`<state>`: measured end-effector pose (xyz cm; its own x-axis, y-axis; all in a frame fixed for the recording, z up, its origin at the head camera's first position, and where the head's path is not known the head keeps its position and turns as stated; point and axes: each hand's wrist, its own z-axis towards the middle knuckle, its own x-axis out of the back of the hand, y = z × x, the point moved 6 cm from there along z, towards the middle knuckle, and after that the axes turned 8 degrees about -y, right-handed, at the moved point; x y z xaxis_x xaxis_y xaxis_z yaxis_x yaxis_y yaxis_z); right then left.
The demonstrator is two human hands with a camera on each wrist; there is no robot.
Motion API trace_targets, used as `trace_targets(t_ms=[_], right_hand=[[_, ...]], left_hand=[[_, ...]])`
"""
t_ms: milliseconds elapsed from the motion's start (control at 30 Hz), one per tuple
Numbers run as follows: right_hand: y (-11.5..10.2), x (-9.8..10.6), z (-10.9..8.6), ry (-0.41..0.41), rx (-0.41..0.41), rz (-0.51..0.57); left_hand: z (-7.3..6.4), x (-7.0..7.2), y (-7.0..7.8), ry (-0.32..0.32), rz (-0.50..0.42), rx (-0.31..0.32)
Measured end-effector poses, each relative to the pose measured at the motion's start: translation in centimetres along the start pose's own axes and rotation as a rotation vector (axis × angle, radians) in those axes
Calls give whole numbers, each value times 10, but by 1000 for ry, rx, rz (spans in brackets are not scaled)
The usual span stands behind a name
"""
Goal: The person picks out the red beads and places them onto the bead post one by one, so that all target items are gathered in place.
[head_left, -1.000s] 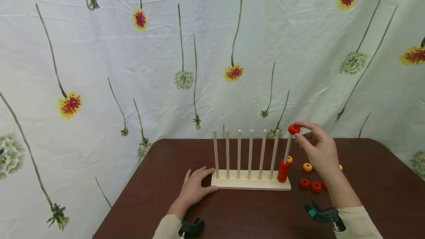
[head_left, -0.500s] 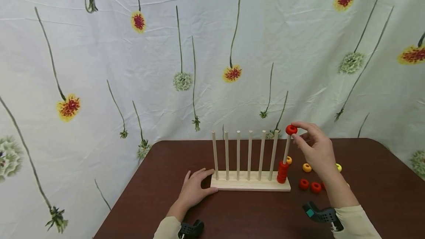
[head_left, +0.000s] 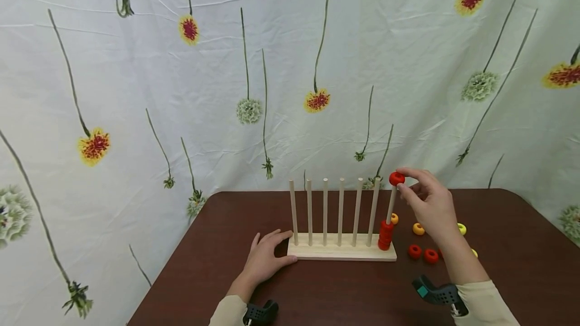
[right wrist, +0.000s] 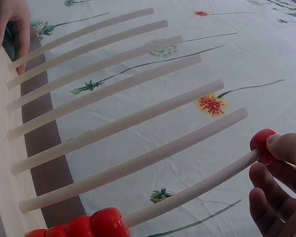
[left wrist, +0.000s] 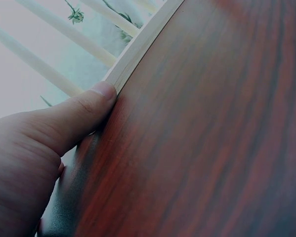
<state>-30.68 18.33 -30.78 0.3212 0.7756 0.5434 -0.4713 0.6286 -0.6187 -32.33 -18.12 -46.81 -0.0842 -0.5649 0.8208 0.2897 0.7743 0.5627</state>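
A pale wooden peg rack (head_left: 342,254) stands on the table with a row of upright pegs. My left hand (head_left: 266,259) grips its left end, the thumb at the front edge of the base and a finger at the back corner. With thumb and fingertips, my right hand (head_left: 430,204) pinches a red bead (head_left: 396,178) at the top of the rightmost peg. In the right wrist view that peg's tip runs into the hole of the red bead (right wrist: 261,143). Several red beads (head_left: 385,236) are stacked at the foot of the same peg. The other pegs are bare.
Right of the rack lie loose red beads (head_left: 431,255) and orange beads (head_left: 419,229). Yellow-green beads (head_left: 461,228) show partly behind the right forearm. The dark brown table (head_left: 344,291) ends at a white flowered cloth (head_left: 281,64).
My right hand has brought the red bead slightly left and down at the top of the rightmost peg. The left hand stays on the peg rack. The head view shifts a little.
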Motion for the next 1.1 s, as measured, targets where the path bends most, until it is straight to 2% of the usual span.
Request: trace_targets(t_ms=[700,1100], right_hand=[[6,-3,-2,-233,-101,2],[8,-7,-2,-333,-58,-56]], left_hand=[[-1,0,-1,2,-1,8],[0,0,-2,2,-4,7]])
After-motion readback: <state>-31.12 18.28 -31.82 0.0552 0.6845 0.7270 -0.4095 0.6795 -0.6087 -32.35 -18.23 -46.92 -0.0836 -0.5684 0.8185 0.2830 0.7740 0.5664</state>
